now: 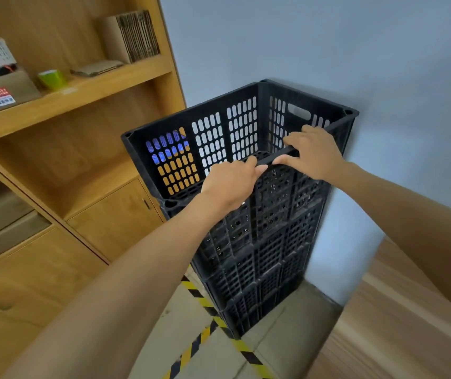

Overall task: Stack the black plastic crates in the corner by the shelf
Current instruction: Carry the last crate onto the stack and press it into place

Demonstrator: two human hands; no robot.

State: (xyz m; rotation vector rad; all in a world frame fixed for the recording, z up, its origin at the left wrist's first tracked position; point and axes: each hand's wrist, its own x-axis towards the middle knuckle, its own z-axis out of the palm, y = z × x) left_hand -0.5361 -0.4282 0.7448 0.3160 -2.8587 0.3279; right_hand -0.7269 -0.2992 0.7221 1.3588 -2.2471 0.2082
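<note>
Now both hands, left hand (pixel 230 184) and right hand (pixel 313 151), seemingly grip top crate (pixel 219 138) near rim.

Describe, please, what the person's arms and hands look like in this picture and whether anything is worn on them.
Both forearms are bare as far as the frame shows: no sleeves are visible. The left hand and right hand wear no gloves, and no rings, watch or wristband show on the sides visible. Fingernails look short and unpainted.
</note>
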